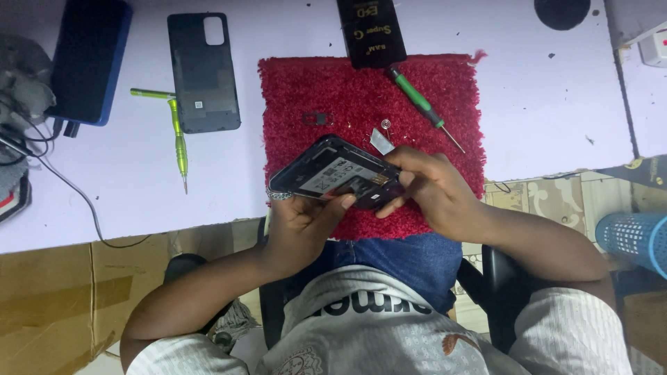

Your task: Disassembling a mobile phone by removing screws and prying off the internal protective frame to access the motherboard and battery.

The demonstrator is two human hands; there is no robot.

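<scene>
An opened smartphone (326, 170) with its back cover off is held tilted above a red fuzzy mat (361, 90). My left hand (302, 222) grips the phone from below at its near edge, thumb on the frame. At the phone's right end, my right hand (424, 184) pinches it, fingers on the inner parts. The detached dark back cover (203, 73) lies on the white table to the left. A small dark part (317, 119), a tiny coil (385, 126) and a white scrap (380, 142) rest on the mat.
A green-handled screwdriver (420, 103) lies across the mat's right side. Two green tools (177, 135) lie by the cover. A black card (370, 31) sits at the top, a blue phone (87, 59) and cables at the left, a blue basket (636, 239) at the right.
</scene>
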